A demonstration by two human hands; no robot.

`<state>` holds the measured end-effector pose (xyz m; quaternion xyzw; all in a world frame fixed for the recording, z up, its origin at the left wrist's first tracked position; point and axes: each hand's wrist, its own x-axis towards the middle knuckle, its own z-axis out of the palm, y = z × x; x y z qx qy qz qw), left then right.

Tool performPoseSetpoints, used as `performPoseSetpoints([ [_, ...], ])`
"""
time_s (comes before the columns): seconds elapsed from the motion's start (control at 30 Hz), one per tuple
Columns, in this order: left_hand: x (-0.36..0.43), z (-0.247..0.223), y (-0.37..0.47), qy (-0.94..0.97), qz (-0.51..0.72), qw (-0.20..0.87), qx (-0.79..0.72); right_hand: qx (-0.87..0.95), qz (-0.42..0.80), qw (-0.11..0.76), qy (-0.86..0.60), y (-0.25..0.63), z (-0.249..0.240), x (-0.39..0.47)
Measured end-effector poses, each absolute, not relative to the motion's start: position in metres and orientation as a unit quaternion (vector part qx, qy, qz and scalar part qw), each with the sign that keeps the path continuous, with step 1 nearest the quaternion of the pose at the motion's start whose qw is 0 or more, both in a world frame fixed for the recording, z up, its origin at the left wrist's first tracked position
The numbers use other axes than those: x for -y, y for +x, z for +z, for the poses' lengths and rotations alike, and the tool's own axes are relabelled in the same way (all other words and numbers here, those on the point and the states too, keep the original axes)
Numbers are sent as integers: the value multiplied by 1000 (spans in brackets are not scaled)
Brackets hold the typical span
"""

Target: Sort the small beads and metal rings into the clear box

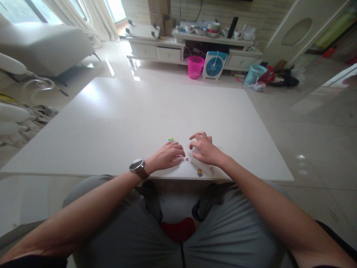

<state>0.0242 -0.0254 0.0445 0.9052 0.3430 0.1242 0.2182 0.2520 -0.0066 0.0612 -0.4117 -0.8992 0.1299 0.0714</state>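
Flanking a pink flower (187, 159), left hand (169, 153) curls, grip unclear, right hand (205, 149) spreads fingers; basket (195, 67) beyond.

2 baskets (195, 67) and a blue fan (214, 65) stand near a cabinet (169, 54) bearing dishes (213, 29) (cups, apparently).

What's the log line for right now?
left hand: beside small pink piece | right hand: curled | small pink piece: on white table, between hands

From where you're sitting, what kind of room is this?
Probably somebody's living room: it has long curtains, a low white cabinet with drawers, and a blue fan.
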Motion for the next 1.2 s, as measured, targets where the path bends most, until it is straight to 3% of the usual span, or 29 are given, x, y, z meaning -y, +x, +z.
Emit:
performPoseSetpoints([
  [0.5, 34, 27, 33, 931, 106, 128, -326, 904, 121, 75, -404, 253, 60, 7],
  [1.2, 28, 31, 27, 912, 111, 160, -361, 902, 129, 76, -404, 254, 61, 8],
])
